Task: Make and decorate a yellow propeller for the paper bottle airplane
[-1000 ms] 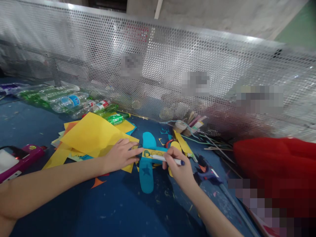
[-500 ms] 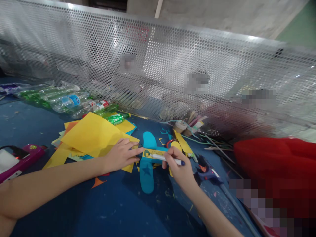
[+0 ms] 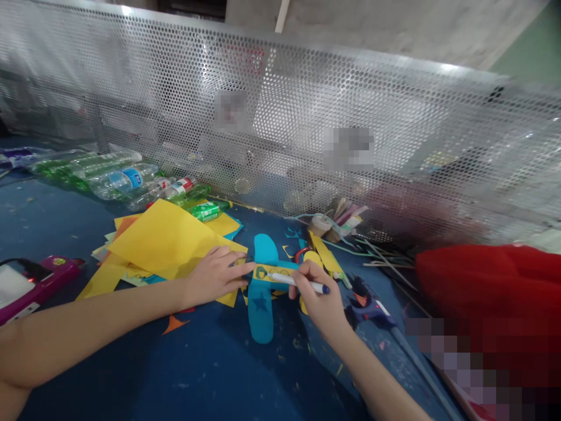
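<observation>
A turquoise paper airplane with a yellow strip across it lies on the blue table. My right hand is closed round a white marker with a blue end, its tip on the yellow strip. My left hand lies flat with its fingers stretched out, pressing the yellow strip's left end and the edge of a yellow paper sheet.
Several plastic bottles lie along a perforated metal screen at the back. A pink case sits at left. A glue gun, tape rolls and sticks lie to the right, beside red cloth.
The marker tip has crept slightly left along the yellow strip. My left hand has stayed where it was.
</observation>
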`<state>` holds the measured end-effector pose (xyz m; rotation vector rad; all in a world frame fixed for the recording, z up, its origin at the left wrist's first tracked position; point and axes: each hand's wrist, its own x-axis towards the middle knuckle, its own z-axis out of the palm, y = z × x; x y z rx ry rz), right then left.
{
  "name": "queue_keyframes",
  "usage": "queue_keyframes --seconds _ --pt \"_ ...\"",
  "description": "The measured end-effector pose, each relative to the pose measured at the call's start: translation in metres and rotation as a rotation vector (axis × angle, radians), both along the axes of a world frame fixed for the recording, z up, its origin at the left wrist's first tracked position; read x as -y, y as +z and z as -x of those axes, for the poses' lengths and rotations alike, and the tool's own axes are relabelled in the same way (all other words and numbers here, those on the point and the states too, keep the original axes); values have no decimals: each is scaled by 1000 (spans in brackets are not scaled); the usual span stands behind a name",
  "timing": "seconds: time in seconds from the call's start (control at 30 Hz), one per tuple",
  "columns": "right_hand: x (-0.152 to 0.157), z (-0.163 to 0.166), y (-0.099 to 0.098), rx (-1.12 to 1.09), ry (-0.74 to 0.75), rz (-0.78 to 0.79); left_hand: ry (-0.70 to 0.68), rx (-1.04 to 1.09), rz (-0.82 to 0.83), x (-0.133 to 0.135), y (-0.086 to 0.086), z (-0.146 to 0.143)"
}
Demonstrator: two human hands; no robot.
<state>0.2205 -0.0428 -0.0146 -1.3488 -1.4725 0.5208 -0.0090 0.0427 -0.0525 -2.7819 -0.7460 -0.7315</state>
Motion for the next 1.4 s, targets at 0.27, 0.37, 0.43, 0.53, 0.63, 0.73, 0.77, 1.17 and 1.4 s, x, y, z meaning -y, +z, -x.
queue_keyframes --seconds 0.27,0.37,0.43,0.53,0.63,0.73,0.77,1.17,1.4 --pt "0 0 1 -3 21 15 9 -7 -10 0 0 0" --pt "1 1 2 -4 39 12 4 -13 3 0 0 0" --pt "1 2 3 4 28 7 0 -11 10 0 0 0" --pt "1 3 4 13 12 10 -2 -5 6 0 0 0" --pt "1 5 5 5 13 7 -7 2 -2 0 0 0" --pt "2 6 7 -15 17 2 -3 13 -9 0 -1 0" --pt "2 6 7 -22 18 5 -2 16 -12 0 -2 0" --pt "7 11 6 -122 27 -52 -6 7 -2 0 -2 0" --pt "8 12 2 -10 33 -104 3 13 -15 0 -2 -1"
